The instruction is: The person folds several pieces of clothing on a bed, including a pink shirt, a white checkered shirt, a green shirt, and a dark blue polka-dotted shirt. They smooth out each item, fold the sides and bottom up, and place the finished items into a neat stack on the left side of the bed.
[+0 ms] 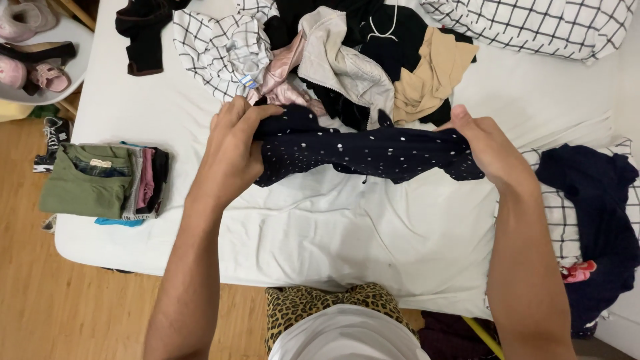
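dotted navy garment (373, 152), clothes heap (347, 60) behind, folded stack (100, 183) left

A white-sheeted bed (347, 227) stands on a light wooden floor (60, 307), evenly lit.

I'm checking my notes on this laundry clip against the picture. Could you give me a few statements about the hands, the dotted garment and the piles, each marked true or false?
1. Both hands grip the dark dotted garment, the left hand at one end and the right hand at the other. True.
2. The garment lies flat on the bed, untouched. False: it is stretched between the two hands above the white bed.
3. A folded stack topped by a green shirt sits at the bed's left edge. True.
4. The unsorted clothes heap lies on the wooden floor. False: it is on the bed, beyond the hands.
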